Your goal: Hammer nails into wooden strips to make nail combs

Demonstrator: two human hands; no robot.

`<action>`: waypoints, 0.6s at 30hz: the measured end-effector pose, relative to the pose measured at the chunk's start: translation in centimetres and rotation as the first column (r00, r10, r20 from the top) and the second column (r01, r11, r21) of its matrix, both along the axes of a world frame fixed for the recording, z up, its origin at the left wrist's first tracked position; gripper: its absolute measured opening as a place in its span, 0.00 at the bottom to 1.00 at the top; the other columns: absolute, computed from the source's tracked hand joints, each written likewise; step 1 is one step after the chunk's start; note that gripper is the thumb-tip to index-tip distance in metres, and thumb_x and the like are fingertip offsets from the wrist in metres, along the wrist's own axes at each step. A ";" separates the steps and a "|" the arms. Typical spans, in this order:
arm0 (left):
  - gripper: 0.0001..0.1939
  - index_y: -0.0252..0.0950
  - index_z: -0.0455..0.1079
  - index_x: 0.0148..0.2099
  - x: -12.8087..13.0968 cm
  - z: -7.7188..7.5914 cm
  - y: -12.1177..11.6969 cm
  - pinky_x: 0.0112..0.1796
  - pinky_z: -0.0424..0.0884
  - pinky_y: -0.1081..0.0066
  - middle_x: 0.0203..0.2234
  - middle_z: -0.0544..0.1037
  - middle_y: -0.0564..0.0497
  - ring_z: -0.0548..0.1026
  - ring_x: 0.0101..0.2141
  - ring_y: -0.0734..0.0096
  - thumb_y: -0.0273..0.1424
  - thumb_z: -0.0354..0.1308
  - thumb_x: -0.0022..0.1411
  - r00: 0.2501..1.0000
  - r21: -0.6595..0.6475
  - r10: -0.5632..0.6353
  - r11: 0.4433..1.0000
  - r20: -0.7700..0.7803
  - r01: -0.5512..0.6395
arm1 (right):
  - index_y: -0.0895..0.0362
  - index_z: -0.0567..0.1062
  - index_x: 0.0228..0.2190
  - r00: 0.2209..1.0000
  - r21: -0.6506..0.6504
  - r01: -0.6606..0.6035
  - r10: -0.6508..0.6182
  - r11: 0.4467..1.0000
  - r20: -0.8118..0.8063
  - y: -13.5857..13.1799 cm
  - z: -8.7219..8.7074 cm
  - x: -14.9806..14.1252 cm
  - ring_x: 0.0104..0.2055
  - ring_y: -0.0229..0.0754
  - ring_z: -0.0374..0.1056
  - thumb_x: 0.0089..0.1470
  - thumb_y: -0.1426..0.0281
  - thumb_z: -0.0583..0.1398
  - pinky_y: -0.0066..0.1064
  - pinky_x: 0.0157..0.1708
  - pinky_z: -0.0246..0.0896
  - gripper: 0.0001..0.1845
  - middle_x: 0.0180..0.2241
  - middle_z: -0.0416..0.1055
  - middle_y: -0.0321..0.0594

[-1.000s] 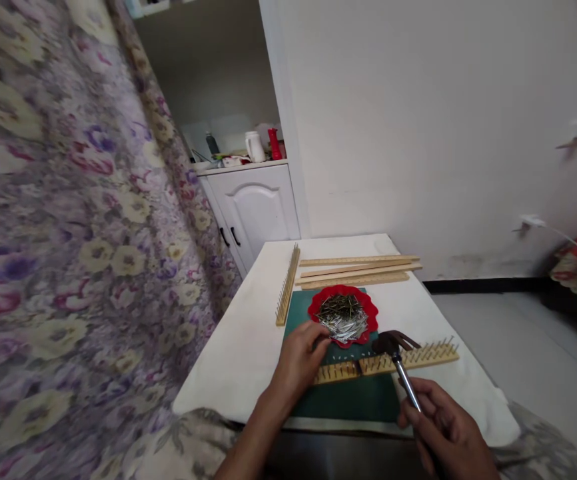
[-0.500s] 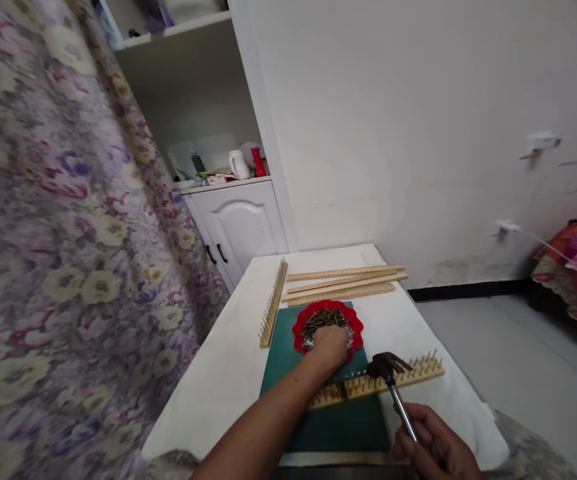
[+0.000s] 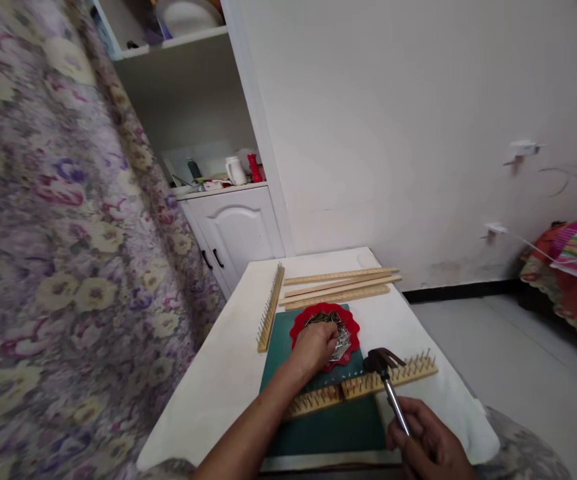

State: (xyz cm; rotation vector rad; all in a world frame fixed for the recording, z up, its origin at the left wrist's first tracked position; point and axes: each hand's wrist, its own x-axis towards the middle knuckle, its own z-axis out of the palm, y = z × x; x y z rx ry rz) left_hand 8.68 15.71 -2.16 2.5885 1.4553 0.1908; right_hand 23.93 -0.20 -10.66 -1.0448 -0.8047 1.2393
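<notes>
My left hand (image 3: 321, 343) reaches into a red scalloped dish (image 3: 353, 327), its fingers closed among the loose nails (image 3: 342, 341); whatever they pinch is hidden. My right hand (image 3: 428, 437) wraps round the handle of a claw hammer (image 3: 391, 387), whose dark head is up over a wooden strip (image 3: 418, 372) set with rows of upright nails. Beside that strip, end to end, a second nail-studded strip (image 3: 313, 402) passes partly behind my left forearm. Both strips and the dish lie on a green board (image 3: 328, 430).
A white-covered table (image 3: 208, 393) carries everything. At its left stands another strip with nails (image 3: 271, 310). Several wooden strips (image 3: 338, 283) lie at the back. A floral curtain (image 3: 93, 267) hangs on the left, beside a white cupboard (image 3: 241, 223); a wall (image 3: 393, 133) is behind.
My left hand has shifted to the left within the dish, baring more nails on its right side. The hammer stays in my right hand, and the whole view has moved slightly.
</notes>
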 end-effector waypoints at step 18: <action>0.04 0.33 0.70 0.27 -2.9 -7.1 -14.8 0.24 0.61 0.78 0.20 0.69 0.54 0.67 0.21 0.78 0.28 0.61 0.51 0.238 -0.378 0.338 0.914 0.911 0.148 | 0.51 0.67 0.41 0.999 0.034 0.027 -0.029 0.999 0.045 -1.7 2.3 -4.1 0.13 0.27 0.53 0.44 0.58 0.65 0.17 0.10 0.49 0.22 0.22 0.68 0.29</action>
